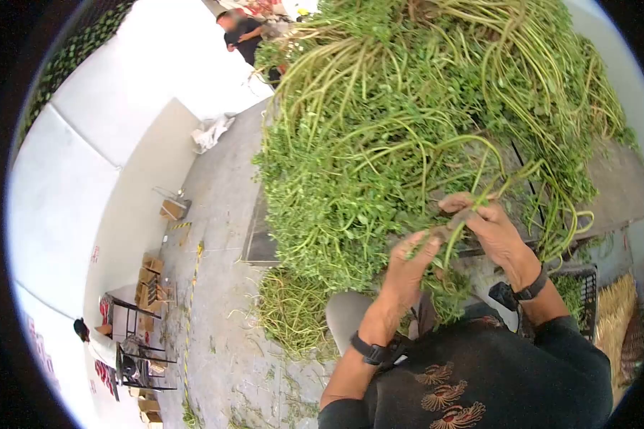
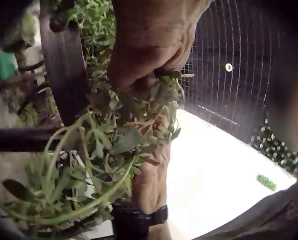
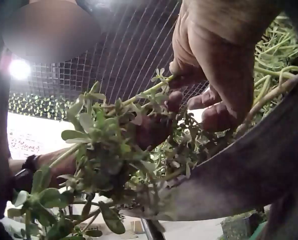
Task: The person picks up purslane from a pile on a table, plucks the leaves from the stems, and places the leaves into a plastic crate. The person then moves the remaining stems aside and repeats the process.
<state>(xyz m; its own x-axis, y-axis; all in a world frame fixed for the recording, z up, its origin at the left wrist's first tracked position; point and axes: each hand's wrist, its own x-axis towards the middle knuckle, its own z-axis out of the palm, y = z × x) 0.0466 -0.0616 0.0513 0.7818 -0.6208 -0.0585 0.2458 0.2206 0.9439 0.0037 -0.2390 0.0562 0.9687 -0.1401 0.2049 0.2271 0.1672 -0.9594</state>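
My left hand (image 1: 406,266) pinches leafy purslane stems (image 1: 451,247) close to the table's front edge. Just to its right, my right hand (image 1: 495,230) grips the same stems higher up, with long ends arching above its fingers. In the left wrist view, leaves of the sprigs (image 2: 126,142) hang below the left hand (image 2: 149,47) and partly cover the other one. The right wrist view has the right thumb and fingers (image 3: 216,107) around a green stem, with the left fingers half hidden behind leaves. A large heap of purslane (image 1: 379,143) lies right in front of both hands.
The heap covers most of a dark table (image 1: 262,239). A pile of stems (image 1: 293,307) lies on the floor by my knee, and a black crate (image 1: 587,293) stands at my right. Two people are farther off, one seated near a rack (image 1: 132,322).
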